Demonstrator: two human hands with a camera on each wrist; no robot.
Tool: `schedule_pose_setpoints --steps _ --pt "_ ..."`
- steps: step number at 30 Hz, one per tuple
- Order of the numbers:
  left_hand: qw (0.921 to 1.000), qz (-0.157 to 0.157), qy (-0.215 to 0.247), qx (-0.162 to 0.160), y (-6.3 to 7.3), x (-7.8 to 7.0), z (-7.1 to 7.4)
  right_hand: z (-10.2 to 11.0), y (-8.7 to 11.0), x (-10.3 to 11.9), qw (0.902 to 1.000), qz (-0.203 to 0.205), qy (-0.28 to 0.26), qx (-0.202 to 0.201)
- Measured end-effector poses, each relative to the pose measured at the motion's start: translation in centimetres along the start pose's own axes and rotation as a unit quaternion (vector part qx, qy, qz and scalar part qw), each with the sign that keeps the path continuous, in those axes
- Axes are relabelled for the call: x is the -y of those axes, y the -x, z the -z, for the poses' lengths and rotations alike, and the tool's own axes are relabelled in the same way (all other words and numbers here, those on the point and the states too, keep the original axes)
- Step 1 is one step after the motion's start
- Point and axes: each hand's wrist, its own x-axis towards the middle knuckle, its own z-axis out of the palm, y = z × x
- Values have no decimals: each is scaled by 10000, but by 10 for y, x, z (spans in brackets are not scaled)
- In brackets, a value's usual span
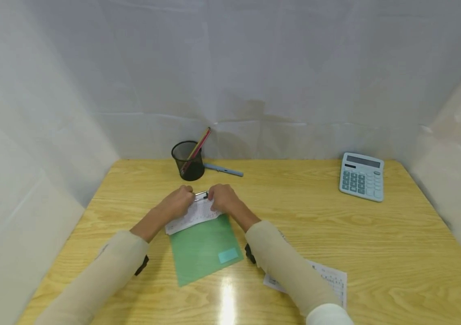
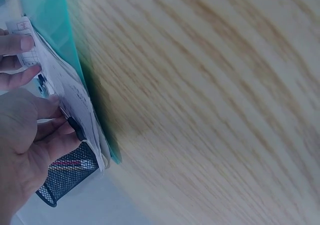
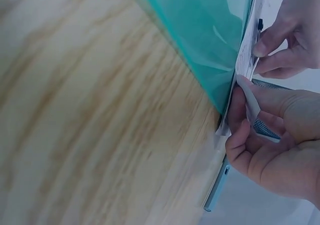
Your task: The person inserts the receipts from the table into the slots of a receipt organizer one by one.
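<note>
A translucent green clipboard (image 1: pixel 202 253) with a pale blue label lies on the table, several printed sheets (image 1: pixel 191 215) across its upper part. Along its far edge runs a metal clip (image 1: pixel 201 195) with black ends. My left hand (image 1: pixel 177 201) pinches the clip between thumb and fingers, as the left wrist view also shows near its black end (image 2: pixel 76 128). On the other side, my right hand (image 1: pixel 224 198) pinches a turned-up part of a sheet (image 3: pixel 248 101) beside the clip. Fingers hide part of the clip.
Behind the hands stands a black mesh pen cup (image 1: pixel 190 167) holding pencils, a blue pen (image 1: pixel 224 169) lying beside it. A light blue calculator (image 1: pixel 361 177) is at the back right. Another printed sheet (image 1: pixel 329 275) lies partly under the right sleeve. White sheeting (image 1: pixel 295 81) encloses the table.
</note>
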Motion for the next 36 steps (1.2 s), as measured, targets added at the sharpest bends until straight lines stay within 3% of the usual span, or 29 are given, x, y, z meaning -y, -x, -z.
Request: schedule_pose_setpoints --steps 7,15,24,29,36 --pt "10000 -16 -57 36 -2 -2 1 2 -1 -2 9999 -53 -81 -36" --pt "10000 -6 -13 -54 -4 -2 -1 4 2 -7 9997 -81 175 -155" --pt "9988 -68 242 -411 -2 2 -2 14 8 -19 9993 -9 350 -122" --pt "9991 102 320 -255 -2 2 -2 24 26 -35 9988 349 236 -239" --pt "9970 401 657 90 -4 4 2 40 71 -70 9963 741 -362 -247"
